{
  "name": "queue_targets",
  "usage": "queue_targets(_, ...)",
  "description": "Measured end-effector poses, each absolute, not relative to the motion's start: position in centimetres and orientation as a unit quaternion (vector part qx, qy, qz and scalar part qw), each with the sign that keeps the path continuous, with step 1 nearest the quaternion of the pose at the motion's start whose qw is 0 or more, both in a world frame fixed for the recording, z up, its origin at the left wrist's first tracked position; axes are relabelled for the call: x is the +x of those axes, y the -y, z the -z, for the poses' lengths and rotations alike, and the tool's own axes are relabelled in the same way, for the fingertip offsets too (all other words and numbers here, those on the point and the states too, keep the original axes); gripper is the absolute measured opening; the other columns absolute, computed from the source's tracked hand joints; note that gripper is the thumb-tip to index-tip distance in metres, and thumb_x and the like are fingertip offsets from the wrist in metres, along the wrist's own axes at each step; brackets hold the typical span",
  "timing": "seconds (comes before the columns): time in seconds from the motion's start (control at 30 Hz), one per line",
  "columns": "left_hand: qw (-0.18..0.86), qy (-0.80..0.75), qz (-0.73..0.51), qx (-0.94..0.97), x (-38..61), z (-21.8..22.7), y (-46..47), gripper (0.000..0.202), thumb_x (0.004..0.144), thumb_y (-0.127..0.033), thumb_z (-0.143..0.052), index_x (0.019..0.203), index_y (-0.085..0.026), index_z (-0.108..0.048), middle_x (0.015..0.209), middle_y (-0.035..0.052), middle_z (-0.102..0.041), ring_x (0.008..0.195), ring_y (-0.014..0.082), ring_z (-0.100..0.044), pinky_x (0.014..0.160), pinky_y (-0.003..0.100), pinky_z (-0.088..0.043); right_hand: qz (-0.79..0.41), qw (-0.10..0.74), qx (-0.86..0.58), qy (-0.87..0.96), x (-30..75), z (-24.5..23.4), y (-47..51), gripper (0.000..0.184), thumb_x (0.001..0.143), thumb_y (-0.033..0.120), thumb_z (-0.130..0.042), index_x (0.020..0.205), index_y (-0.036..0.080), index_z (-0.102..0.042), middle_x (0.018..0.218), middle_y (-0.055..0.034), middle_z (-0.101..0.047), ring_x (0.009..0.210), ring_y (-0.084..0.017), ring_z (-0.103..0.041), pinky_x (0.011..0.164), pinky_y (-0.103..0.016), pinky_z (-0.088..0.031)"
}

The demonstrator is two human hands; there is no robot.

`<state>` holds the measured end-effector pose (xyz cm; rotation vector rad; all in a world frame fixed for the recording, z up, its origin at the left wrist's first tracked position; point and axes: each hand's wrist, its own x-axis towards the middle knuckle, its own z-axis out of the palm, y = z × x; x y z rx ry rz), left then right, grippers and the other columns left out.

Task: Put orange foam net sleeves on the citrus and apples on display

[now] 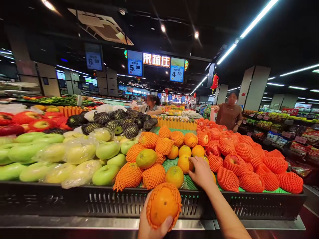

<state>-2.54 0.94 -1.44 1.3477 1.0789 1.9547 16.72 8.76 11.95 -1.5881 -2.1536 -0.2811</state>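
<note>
Orange-netted citrus, cupped at six o'clock in the curled left hand. Laid the right hand, fingers spread, seemingly empty, on a bare orange at one o'clock; called for a gentle full-palm grip.

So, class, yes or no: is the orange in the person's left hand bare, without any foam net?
No, the orange in the left hand is wrapped in an orange foam net that covers its sides.

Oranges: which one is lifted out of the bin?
The netted orange in the left hand, held in front of the bin; the others lie inside it.
</note>
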Motion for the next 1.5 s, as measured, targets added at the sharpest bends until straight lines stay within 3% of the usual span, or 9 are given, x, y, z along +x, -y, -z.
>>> queue_targets(0.23,0.199,-0.409,-0.548,0.702,-4.0,-1.2,-1.6,0.071,0.070,-0.054,-0.077,0.129,-0.015,-0.064,0.142,0.0191,-0.055,0.141,0.0417,-0.043,0.114,0.056,-0.044,0.108,0.181,-0.548,0.809,16.4,-12.5,-8.1,0.049,0.098,0.017,-0.047,0.146,0.015,-0.054,0.106,-0.0122,-0.072,0.104,-0.027,-0.062,0.108,-0.046,-0.032)
queue_targets(0.33,0.211,-0.443,-0.506,0.709,-2.7,-2.6,-1.0,0.065,0.070,-0.050,-0.075,0.125,-0.017,-0.067,0.139,0.0159,-0.058,0.152,0.0404,-0.025,0.120,0.058,-0.035,0.099,0.172,-0.556,0.807,16.2,-12.7,-7.9,0.053,0.106,0.039,-0.044,0.150,0.011,-0.050,0.099,-0.0158,-0.073,0.104,-0.030,-0.064,0.112,-0.049,-0.030)
queue_targets(0.5,0.253,-0.496,-0.447,0.700,-0.1,-3.7,-0.3,0.072,0.067,-0.044,-0.078,0.132,-0.016,-0.064,0.148,0.0155,-0.050,0.155,0.0401,-0.014,0.121,0.057,-0.034,0.046,0.178,-0.549,0.815,16.1,-12.7,-7.8,0.099,0.090,0.078,-0.055,0.152,0.002,-0.045,0.110,-0.0228,-0.071,0.116,-0.036,-0.062,0.120,-0.054,-0.024)
queue_targets(0.7,0.274,-0.465,-0.409,0.736,1.8,-4.3,1.5,0.077,0.047,-0.048,-0.093,0.117,-0.024,-0.071,0.144,0.0143,-0.053,0.141,0.0425,-0.044,0.110,0.048,-0.049,0.046,0.154,-0.562,0.812,15.8,-12.9,-7.8,0.131,0.068,0.089,-0.069,0.154,-0.005,-0.037,0.116,-0.0300,-0.069,0.121,-0.043,-0.060,0.119,-0.057,-0.027)
queue_targets(0.83,0.269,-0.483,-0.440,0.707,1.5,-3.9,1.5,0.075,0.050,-0.042,-0.089,0.120,-0.022,-0.069,0.151,0.0155,-0.044,0.140,0.0407,-0.045,0.112,0.048,-0.048,0.036,0.157,-0.559,0.813,15.5,-12.6,-7.8,0.123,0.075,0.081,-0.069,0.155,-0.005,-0.033,0.110,-0.0276,-0.071,0.116,-0.041,-0.063,0.118,-0.055,-0.030)
queue_targets(1.03,0.287,-0.476,-0.442,0.704,-0.5,-4.6,-0.4,0.071,0.064,-0.046,-0.073,0.127,-0.014,-0.065,0.140,0.0163,-0.056,0.156,0.0385,-0.009,0.124,0.055,-0.026,0.026,0.188,-0.542,0.819,15.1,-12.6,-7.8,0.113,0.074,0.061,-0.081,0.157,0.002,-0.033,0.117,-0.0236,-0.070,0.116,-0.037,-0.063,0.118,-0.051,-0.028)
queue_targets(1.27,0.348,-0.453,-0.375,0.730,1.2,-6.7,-0.2,0.091,0.045,-0.040,-0.080,0.132,-0.016,-0.064,0.145,0.0155,-0.052,0.149,0.0394,-0.028,0.124,0.049,-0.029,-0.011,0.278,-0.532,0.800,17.5,-12.7,-8.1,0.082,0.064,0.044,-0.086,0.133,0.015,-0.054,0.121,-0.0141,-0.068,0.115,-0.035,-0.059,0.105,-0.048,-0.038)
queue_targets(1.37,0.335,-0.466,-0.373,0.729,2.2,-6.5,-0.3,0.094,0.046,-0.043,-0.078,0.134,-0.014,-0.061,0.146,0.0177,-0.050,0.145,0.0395,-0.036,0.122,0.050,-0.033,0.007,0.293,-0.506,0.812,18.0,-12.3,-8.3,0.052,0.065,0.041,-0.085,0.105,0.019,-0.060,0.110,-0.0067,-0.069,0.106,-0.030,-0.061,0.106,-0.050,-0.035)
queue_targets(1.5,0.319,-0.468,-0.390,0.726,2.4,-5.6,-0.5,0.091,0.050,-0.045,-0.077,0.134,-0.014,-0.061,0.148,0.0190,-0.048,0.147,0.0386,-0.034,0.123,0.050,-0.032,0.003,0.295,-0.496,0.817,18.3,-11.9,-8.4,0.047,0.065,0.042,-0.086,0.095,0.020,-0.057,0.099,-0.0036,-0.068,0.097,-0.028,-0.063,0.106,-0.052,-0.035)
